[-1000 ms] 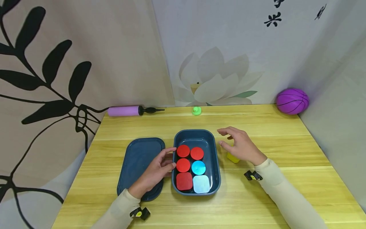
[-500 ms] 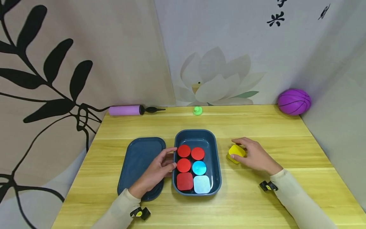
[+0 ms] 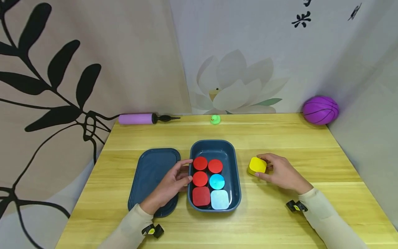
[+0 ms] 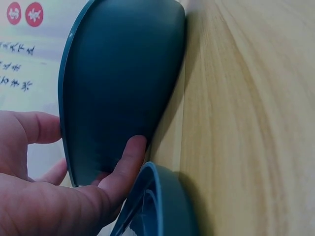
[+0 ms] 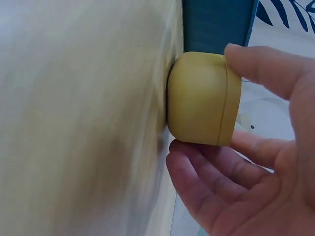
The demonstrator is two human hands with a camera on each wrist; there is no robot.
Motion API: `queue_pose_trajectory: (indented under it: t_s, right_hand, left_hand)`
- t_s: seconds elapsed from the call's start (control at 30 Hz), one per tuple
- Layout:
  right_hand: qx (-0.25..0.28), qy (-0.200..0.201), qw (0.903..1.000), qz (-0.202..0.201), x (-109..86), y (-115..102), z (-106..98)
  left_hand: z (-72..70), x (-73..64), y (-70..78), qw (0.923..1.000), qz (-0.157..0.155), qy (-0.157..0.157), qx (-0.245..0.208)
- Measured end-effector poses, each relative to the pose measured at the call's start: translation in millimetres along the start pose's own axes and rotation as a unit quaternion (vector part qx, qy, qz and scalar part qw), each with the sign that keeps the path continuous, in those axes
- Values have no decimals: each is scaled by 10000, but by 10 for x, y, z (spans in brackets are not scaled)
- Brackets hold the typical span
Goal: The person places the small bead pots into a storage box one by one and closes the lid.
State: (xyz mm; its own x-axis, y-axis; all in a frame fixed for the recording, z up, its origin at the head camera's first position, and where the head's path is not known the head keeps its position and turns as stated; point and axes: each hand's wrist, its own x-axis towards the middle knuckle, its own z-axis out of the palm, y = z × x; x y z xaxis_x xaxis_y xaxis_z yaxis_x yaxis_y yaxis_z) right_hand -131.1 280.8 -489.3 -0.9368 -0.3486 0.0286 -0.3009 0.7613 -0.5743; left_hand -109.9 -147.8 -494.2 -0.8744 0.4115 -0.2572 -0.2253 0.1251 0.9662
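Observation:
My right hand (image 3: pixel 283 173) pinches a small yellow lidded box (image 3: pixel 257 165) with rounded corners, thumb on one side and fingers on the other. In the right wrist view that yellow box (image 5: pixel 202 98) sits against the tabletop, a lid seam showing near its top. My left hand (image 3: pixel 169 185) touches the left wall of a dark blue container (image 3: pixel 237 188) with thumb and fingertips. Inside the container, red round pieces (image 3: pixel 200 178), a bright blue round one (image 3: pixel 216 181), a red square one (image 3: pixel 201 196) and a pale blue square one (image 3: pixel 219 200) stand in two columns.
A dark blue lid (image 3: pixel 152 169) lies left of the container, partly under my left hand. Along the table's back edge are a purple hand pump (image 3: pixel 136 119), a green rubber duck (image 3: pixel 215 119) and a purple ball (image 3: pixel 320 110). Fabric walls rise behind.
My right hand has moved right and slightly toward me, from above the yellow box to a grip on it. My left hand stays at the container's side.

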Motion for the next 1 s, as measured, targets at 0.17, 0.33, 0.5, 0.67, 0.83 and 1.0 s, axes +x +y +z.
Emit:
queue_pose_trajectory:
  t_s: [0.17,0.33,0.5,0.67,0.83,1.0]
  right_hand:
    - [27,-35,10000,2,13,8,-4]
    - [17,-1,9999,-133,60,-1,-31]
    - [37,142,9994,-315,165,-63,-115]
    - [7,300,9985,-455,294,-188,-181]
    - [77,385,9973,-626,438,-375,-208]
    - [130,538,9941,-933,578,-520,-189]
  left_hand:
    - [0,-1,16,10000,-28,-27,-20]
    - [3,-2,21,10000,-19,-31,-25]
    - [7,-1,32,10000,-8,-26,-23]
    - [6,0,29,10000,-13,-29,-30]
    - [4,-3,32,10000,-7,-28,-35]
    - [2,-13,29,10000,-15,-1,-23]
